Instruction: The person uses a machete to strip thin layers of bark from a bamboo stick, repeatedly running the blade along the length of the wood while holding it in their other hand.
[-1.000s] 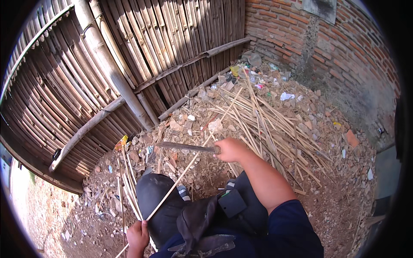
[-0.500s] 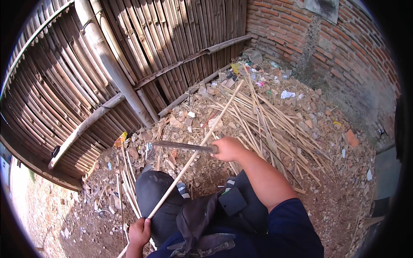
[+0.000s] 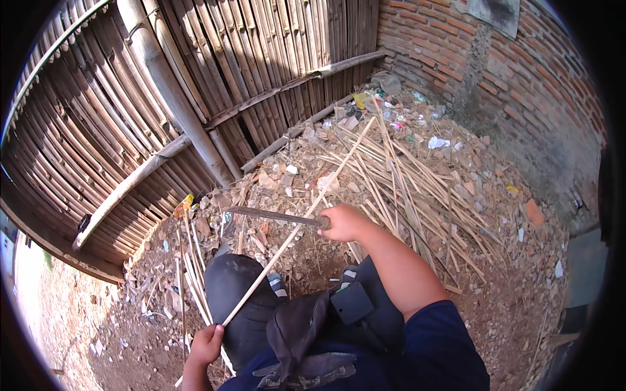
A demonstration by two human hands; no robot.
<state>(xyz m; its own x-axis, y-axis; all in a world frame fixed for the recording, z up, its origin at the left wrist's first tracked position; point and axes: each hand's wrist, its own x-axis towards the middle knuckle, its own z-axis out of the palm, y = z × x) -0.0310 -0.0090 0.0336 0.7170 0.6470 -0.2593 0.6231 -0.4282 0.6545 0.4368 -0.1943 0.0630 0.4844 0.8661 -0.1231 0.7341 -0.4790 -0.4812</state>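
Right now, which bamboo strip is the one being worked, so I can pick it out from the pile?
Start at the bamboo fence and come down to the person's dark-trousered knee. The strip runs diagonally over it, gripped low by the left hand, with the knife in the right hand laid across it. Unlike the pile of strips on the ground, it is lifted and held.

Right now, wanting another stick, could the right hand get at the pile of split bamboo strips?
Probably yes: the pile of split bamboo strips lies just beyond the right hand, nothing between, but its grip holds a blade.
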